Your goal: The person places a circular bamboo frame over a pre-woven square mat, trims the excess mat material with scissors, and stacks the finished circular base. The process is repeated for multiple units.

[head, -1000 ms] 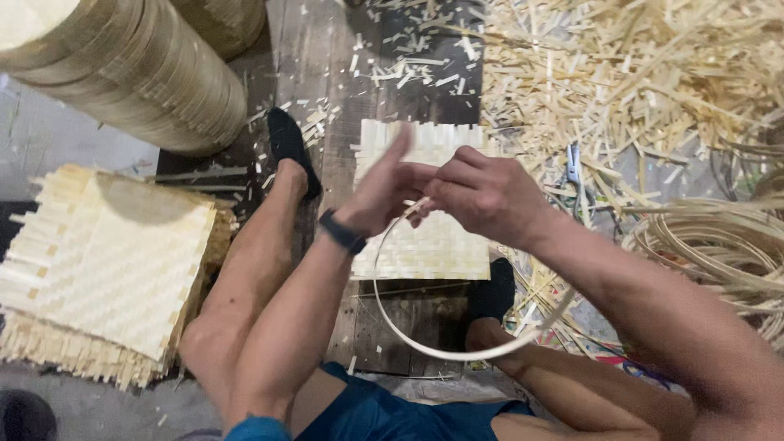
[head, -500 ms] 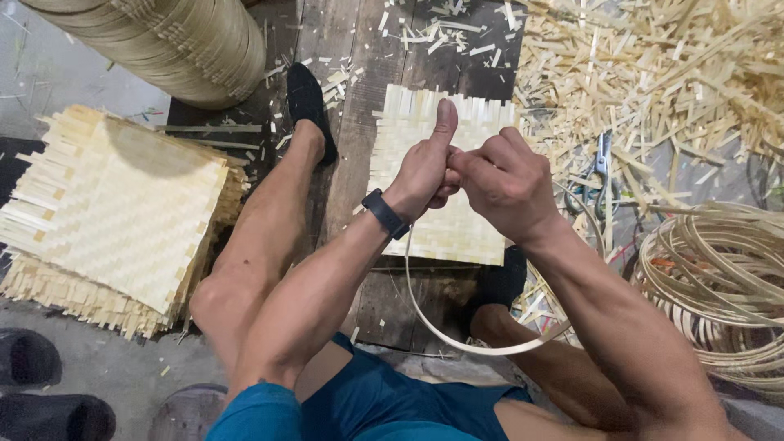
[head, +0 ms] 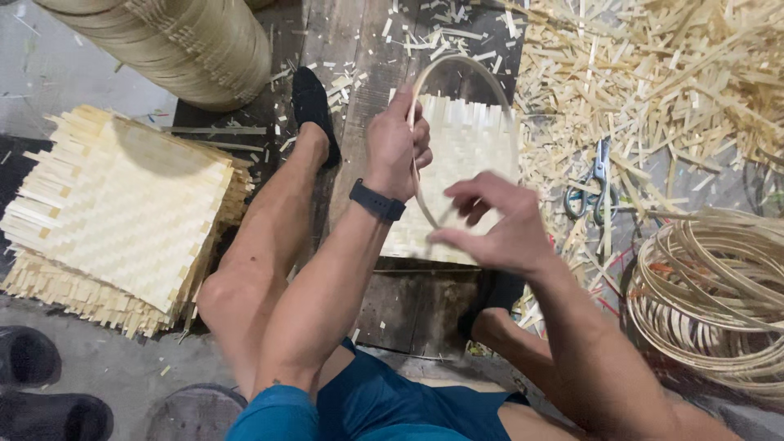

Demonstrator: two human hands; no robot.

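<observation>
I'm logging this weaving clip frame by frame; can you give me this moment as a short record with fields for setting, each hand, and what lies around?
setting: person seated on a dark wooden board, legs apart
left hand: left hand grips a thin bamboo hoop on its left side
right hand: right hand at the hoop's lower edge, fingers pinched; contact blurred
under the hoop: one woven bamboo mat
person's left: stack of woven mats
person's right: scissors, coil of bamboo strips, loose offcuts
</observation>
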